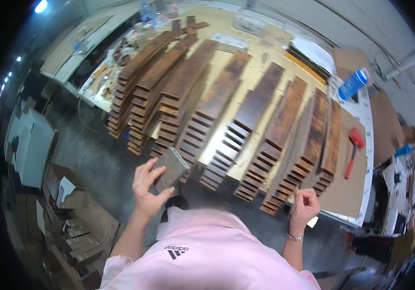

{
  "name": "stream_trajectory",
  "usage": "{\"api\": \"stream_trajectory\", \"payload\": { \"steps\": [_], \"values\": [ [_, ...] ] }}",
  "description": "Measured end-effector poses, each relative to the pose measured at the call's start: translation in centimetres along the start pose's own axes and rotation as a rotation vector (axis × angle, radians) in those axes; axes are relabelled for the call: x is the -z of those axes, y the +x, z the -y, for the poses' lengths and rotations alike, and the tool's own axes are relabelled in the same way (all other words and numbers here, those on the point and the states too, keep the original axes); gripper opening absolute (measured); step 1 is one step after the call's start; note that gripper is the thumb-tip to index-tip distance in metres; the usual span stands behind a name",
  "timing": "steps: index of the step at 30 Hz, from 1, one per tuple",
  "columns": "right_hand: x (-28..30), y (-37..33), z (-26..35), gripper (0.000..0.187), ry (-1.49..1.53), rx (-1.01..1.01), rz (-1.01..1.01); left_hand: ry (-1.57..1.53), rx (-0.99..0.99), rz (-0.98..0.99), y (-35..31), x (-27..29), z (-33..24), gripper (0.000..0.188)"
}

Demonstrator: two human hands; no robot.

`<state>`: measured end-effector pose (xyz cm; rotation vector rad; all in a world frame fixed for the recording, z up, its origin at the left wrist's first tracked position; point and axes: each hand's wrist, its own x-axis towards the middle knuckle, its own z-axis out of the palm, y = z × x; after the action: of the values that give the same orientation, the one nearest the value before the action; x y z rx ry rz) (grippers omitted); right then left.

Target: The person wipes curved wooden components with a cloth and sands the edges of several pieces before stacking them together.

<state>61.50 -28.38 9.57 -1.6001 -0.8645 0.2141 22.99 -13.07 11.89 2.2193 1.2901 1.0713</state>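
My left hand (148, 186) grips a grey-brown rectangular block (171, 169) with a pale upper edge, thumb on one side and fingers on the other. The block is in front of the near ends of the stacked boards. My right hand (305, 205) is closed, its fingers pressed together; whatever they hold, if anything, is hidden. It is by the table's near edge, beside the stepped end of a stack of dark brown wooden boards (316, 135). Several such stacks, among them a glossy dark one (260, 104), lie side by side, their near ends overhanging in steps.
On the right of the table (265, 41) a red mallet (356, 138) lies on cardboard (342, 193), with a blue spray can (354, 83) farther back. Clear bottles and short board pieces (190, 26) stand at the far left. Cardboard boxes (84, 246) are on the floor at left.
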Motion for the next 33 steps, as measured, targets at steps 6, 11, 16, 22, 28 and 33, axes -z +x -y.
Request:
{"api": "stream_trajectory", "payload": {
  "steps": [6,11,16,22,28,33],
  "values": [
    [-10.2,-2.5,3.8,0.015,-0.101,0.127,0.125,0.099,0.077,-0.307,5.8,9.1,11.9,0.056],
    [-19.7,-5.2,7.0,0.022,-0.024,-0.017,0.125,-0.344,0.364,-0.466,11.2,14.1,24.8,0.053],
    [-28.4,-7.5,12.2,0.032,-0.092,0.004,0.216,-0.617,0.507,-0.346,19.4,15.6,34.1,0.052],
    [-32.0,-12.1,14.9,0.021,-0.300,-0.140,0.219,-0.653,0.462,-0.115,31.1,12.1,40.0,0.054],
    [-35.4,-14.8,15.7,0.007,-0.404,-0.275,0.314,-0.474,0.275,-0.016,37.4,7.1,39.9,0.055],
    [-37.4,-14.5,16.5,0.009,-0.451,-0.204,0.395,-0.756,0.280,0.170,32.8,6.0,39.1,0.041]
  ]
}}
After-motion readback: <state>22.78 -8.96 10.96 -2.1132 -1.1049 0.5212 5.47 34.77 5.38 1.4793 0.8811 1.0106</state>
